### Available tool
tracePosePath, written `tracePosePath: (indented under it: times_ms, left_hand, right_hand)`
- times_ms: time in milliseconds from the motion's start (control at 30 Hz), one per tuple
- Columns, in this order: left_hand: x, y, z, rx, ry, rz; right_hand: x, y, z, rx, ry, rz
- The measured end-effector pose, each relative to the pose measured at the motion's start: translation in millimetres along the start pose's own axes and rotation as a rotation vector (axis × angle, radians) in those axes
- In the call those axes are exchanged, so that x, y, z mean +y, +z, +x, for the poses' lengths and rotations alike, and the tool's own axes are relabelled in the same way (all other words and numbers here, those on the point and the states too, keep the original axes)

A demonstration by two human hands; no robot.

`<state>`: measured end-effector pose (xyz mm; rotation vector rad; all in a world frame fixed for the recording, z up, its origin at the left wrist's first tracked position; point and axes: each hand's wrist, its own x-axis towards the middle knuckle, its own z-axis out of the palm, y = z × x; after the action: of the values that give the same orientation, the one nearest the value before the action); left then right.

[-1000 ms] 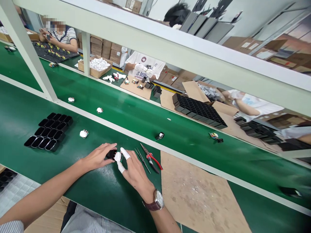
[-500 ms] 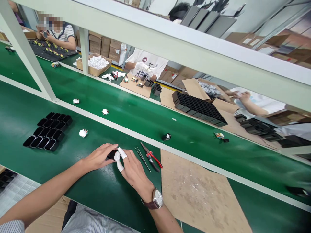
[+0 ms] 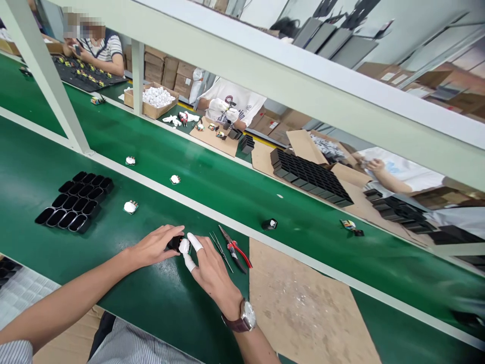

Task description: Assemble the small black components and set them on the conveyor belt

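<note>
Between my two hands, over the green bench, is a small black case (image 3: pixel 175 242) with a white-topped part (image 3: pixel 184 246) at its right end. My left hand (image 3: pixel 157 246) is closed round the case from the left. My right hand (image 3: pixel 208 265), with white covers on thumb and index finger, has those fingers apart beside the white-topped part; the thumb is at its lower edge. Tweezers (image 3: pixel 222 253) and red-handled pliers (image 3: pixel 235 248) lie just right of my right hand. Another white-topped part (image 3: pixel 131 207) lies on the bench to the left.
Rows of black cases (image 3: pixel 76 201) stand on the bench at left. A cardboard sheet (image 3: pixel 299 298) lies at right. Beyond the pale rail, a green belt (image 3: pixel 223 187) carries scattered parts. A shelf frame (image 3: pixel 136 76) crosses above; people work across the belt.
My right thumb and index finger have spread a little away from the white-topped part. The parts on the belt have shifted right. My left hand still holds the case.
</note>
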<state>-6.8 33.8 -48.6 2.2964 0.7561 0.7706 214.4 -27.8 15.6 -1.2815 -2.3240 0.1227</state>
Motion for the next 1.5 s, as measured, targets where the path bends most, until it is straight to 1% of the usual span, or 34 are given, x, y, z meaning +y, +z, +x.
tracePosePath:
  times_ms: [267, 467, 667, 900, 1000, 1100, 1200, 1267, 1333, 1400, 1500]
  left_hand:
    - [2, -1.2, -1, 0.009, 0.001, -0.036]
    - [0, 0.2, -2, -0.009, -0.002, -0.041]
    - [1, 0.2, -1, -0.018, -0.022, -0.066]
    - [-1, 5.7, -3, -0.009, 0.032, -0.053]
    - [-1, 6.5, -3, -0.024, -0.018, -0.091]
    - [0, 6.0, -4, -0.048, -0.113, -0.161]
    - [4, 4.2, -3, -0.074, -0.185, -0.207]
    - [6, 2.4, -3, -0.088, -0.207, -0.221]
    - [8, 0.7, -3, -0.102, -0.2, -0.228]
    - [9, -0.2, -3, -0.119, -0.171, -0.226]
    - [8, 0.8, -2, -0.129, -0.142, -0.215]
  right_hand:
    - [1, 0, -1, -0.008, 0.006, 0.032]
    - [1, 0, -1, -0.031, 0.016, 0.029]
    - [3, 0, -3, -0.023, 0.013, 0.042]
    - [1, 5, -1, -0.075, -0.01, -0.004]
    - [3, 7, -4, -0.075, 0.012, 0.053]
    - [10, 7, -8, -0.026, 0.02, 0.132]
    - [32, 11, -2, 0.071, 0.076, 0.164]
    - [59, 18, 12, 0.137, 0.178, 0.145]
    - [92, 29, 33, 0.164, 0.28, 0.101]
    - [127, 42, 57, 0.142, 0.393, 0.068]
    - [168, 60, 94, 0.139, 0.443, 0.043]
